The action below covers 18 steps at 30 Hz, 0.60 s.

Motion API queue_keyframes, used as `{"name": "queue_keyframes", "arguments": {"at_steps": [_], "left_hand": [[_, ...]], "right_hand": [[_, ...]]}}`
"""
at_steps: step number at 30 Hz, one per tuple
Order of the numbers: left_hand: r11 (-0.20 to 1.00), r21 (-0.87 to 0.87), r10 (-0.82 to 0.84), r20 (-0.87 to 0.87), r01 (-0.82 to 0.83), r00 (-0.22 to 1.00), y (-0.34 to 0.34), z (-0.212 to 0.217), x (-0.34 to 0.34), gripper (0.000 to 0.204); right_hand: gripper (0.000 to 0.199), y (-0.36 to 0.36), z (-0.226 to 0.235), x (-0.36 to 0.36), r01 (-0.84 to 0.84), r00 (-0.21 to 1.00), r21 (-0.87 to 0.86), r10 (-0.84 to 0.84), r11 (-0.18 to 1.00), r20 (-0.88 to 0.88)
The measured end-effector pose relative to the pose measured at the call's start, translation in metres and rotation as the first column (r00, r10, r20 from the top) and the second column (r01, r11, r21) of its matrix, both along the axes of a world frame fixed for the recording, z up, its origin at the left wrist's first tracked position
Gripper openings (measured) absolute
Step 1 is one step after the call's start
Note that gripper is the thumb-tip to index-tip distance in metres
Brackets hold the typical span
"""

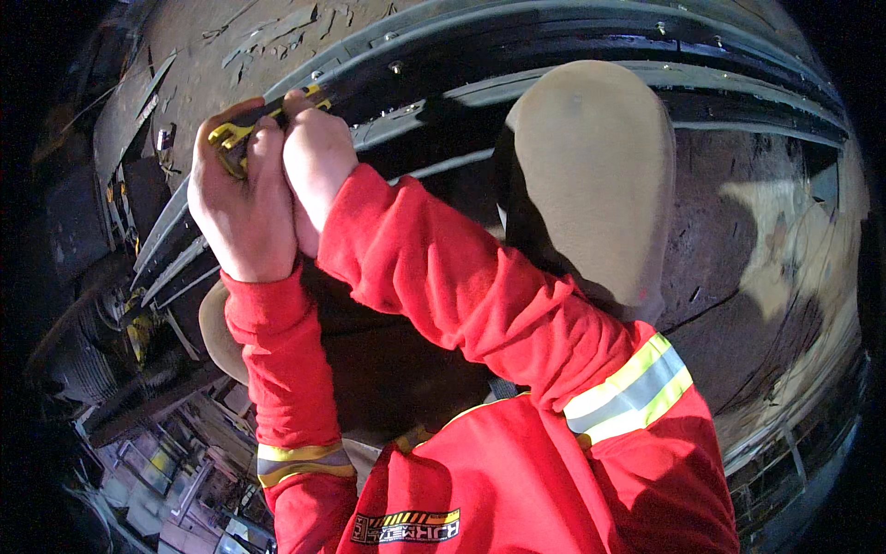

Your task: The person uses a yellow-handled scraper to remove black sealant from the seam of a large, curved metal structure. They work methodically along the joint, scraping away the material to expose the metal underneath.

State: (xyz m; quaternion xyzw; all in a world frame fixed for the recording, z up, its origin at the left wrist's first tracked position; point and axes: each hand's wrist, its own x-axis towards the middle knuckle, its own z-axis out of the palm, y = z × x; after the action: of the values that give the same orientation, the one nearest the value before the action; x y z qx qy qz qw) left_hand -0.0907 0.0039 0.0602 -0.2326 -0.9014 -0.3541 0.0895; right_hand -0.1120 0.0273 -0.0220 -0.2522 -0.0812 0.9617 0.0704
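Spanning the upper view: long dark metal beams [517, 54], curved by the lens, edges paler. One red jacket [498, 462], long-sleeved, reflective bands on both arms, a patch at its lower front. One tan-clad knee [591, 157], raised right of the sleeves. Left hand [245, 217], bare, fingers wrapped and clamped on a tool. Right hand [318, 152], bare, just beside and touching the left, fingers curled closed about the tool's far end; fingertips partly hidden. One tool [225, 135], yellow and black, held between both hands near the beams; exact kind unclear. Several small bolts [396, 67], bright, set along the beams.
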Motion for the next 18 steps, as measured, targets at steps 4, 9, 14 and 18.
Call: {"name": "queue_keyframes", "arguments": {"at_steps": [4, 9, 14, 18], "left_hand": [[0.999, 0.047, -0.007, 0.02, 0.006, 1.0, -0.003, -0.003, 0.001, 0.016], [1.0, 0.0, 0.013, -0.019, -0.013, 1.0, -0.004, 0.004, 0.0, 0.017], [0.999, 0.042, 0.012, -0.247, -0.002, 0.969, -0.006, 0.01, 0.002, 0.015], [0.985, 0.168, 0.048, -0.156, -0.021, 0.987, 0.009, 0.052, 0.019, 0.017]], "right_hand": [[0.032, 0.014, 0.017, 0.01, -0.115, 0.993, -0.21, 0.115, 0.971, -0.013], [0.05, 0.025, 0.035, 0.024, -0.123, 0.989, 0.437, 0.074, 0.891, 0.127], [0.047, 0.014, 0.051, 0.006, 0.123, 0.992, 0.388, -0.097, 0.914, -0.084], [0.043, 0.022, 0.067, 0.019, 0.173, 0.98, 0.679, -0.056, 0.714, -0.191]]}}
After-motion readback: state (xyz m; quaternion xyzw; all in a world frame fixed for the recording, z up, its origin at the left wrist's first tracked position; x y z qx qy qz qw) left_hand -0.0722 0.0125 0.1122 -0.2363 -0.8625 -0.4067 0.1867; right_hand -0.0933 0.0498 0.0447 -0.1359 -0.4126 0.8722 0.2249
